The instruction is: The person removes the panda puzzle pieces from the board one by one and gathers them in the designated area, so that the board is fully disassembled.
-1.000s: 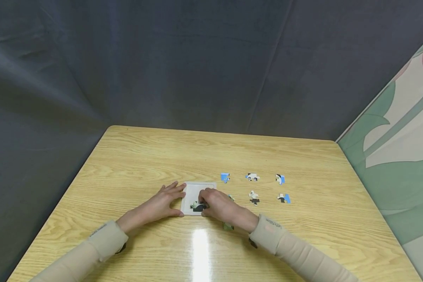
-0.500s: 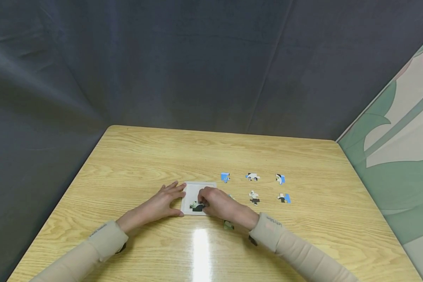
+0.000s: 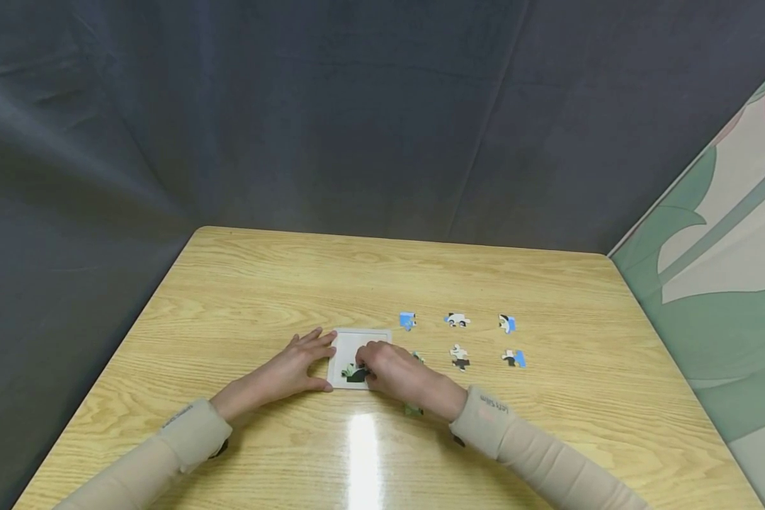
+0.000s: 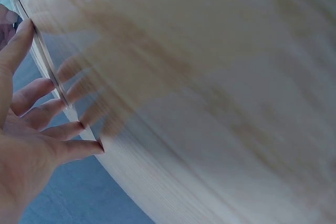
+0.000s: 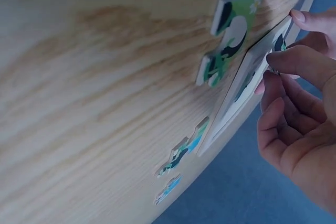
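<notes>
A white square puzzle tray (image 3: 347,345) lies on the wooden table. My left hand (image 3: 293,365) steadies its left side, fingers spread and fairly straight, with the thumb at the near corner; the left wrist view shows the fingertips along the tray's edge. Inside the tray, near its front side, my right hand (image 3: 398,372) pinches a black, white and green jigsaw piece (image 3: 355,374) between thumb and curled fingers. Part of that piece is hidden by the fingers. In the right wrist view the pinching fingertips are low over the tray.
Several loose jigsaw pieces lie to the right, including a blue one (image 3: 407,321), a panda-face one (image 3: 457,320) and a blue-and-black one (image 3: 513,358). A green piece (image 3: 414,409) is partly covered by my right wrist. A dark curtain (image 3: 382,127) hangs behind the table.
My right hand and the pinched jigsaw piece have shifted slightly left inside the tray. The left hand, the tray and the loose pieces have stayed put.
</notes>
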The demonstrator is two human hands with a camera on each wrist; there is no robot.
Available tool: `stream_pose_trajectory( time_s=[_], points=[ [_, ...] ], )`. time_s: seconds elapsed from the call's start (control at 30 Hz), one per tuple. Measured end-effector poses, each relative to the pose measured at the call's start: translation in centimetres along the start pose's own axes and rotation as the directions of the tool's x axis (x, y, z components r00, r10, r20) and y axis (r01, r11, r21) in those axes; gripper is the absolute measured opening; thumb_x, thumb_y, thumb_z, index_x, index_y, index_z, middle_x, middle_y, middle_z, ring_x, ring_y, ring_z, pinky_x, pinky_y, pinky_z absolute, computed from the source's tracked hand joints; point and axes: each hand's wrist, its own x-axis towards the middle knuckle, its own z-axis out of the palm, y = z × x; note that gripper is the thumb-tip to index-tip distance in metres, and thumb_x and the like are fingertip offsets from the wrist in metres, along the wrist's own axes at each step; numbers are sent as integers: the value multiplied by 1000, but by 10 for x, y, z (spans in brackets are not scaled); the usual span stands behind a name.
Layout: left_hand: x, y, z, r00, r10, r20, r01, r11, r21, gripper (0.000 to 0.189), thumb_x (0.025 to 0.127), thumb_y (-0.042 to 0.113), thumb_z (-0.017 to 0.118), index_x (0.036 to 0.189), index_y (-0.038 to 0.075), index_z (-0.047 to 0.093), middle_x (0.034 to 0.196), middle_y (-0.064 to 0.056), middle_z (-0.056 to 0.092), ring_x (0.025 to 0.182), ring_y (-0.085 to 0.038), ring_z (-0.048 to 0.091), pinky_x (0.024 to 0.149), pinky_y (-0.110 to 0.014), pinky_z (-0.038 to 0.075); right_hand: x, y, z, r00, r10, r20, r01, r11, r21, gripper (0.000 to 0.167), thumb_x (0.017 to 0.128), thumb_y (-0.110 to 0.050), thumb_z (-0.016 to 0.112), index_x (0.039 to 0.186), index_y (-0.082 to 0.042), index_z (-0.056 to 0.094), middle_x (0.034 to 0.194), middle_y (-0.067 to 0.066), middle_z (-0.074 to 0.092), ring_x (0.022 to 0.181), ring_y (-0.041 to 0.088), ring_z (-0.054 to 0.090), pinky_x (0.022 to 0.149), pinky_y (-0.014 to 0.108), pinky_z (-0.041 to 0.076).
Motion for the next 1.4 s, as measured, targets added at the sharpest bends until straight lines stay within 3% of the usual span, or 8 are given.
stream_pose_trajectory(
  time_s=[0.23, 0.4, 0.6, 0.83, 1.4],
  points=[
    [0, -1, 0, 1000, -8, -4, 8, 1000, -2, 65, 80, 34, 77, 130, -3, 57, 152, -18, 34, 141, -42, 23, 105, -69, 22, -3, 4, -3, 998, -37, -45, 36, 999, -24, 25, 79, 0, 75, 103, -2, 67, 93, 5, 67, 83, 13, 64, 71, 18, 53],
    [0, -1, 0, 1000, -17, -3, 17, 1000, -8, 64, 80, 34, 77, 130, -3, 57, 152, -17, 34, 141, -41, 23, 105, -69, 21, -11, 9, -10, 993, -70, -97, 69, 998, -14, 25, 80, 4, 72, 104, -1, 69, 89, 4, 66, 77, 11, 61, 65, 15, 51],
    [0, -1, 1, 1000, -6, 8, 6, 1000, -15, 65, 81, 34, 76, 130, -4, 56, 152, -18, 32, 141, -42, 22, 105, -69, 21, -30, 22, -23, 988, -48, -146, 57, 996, 63, 24, 81, 5, 70, 104, -1, 70, 88, 4, 66, 71, 6, 56, 58, 13, 47],
    [0, 0, 1, 1000, -16, 7, 16, 1000, -18, 66, 80, 33, 77, 130, -4, 56, 152, -18, 33, 141, -42, 22, 106, -69, 20, -58, 45, -39, 982, -23, -190, 31, 999, 41, 25, 78, 9, 72, 101, 1, 71, 89, 7, 67, 73, 10, 62, 61, 15, 51],
    [0, 1, 0, 1000, -6, 1, 6, 1000, -22, 66, 80, 33, 77, 130, -5, 56, 151, -19, 33, 140, -44, 23, 104, -71, 20, -123, 66, -41, 993, 54, -101, -55, 998, -10, 21, 75, 10, 75, 92, -3, 72, 77, 0, 63, 65, 3, 54, 55, 16, 48]
  ],
)
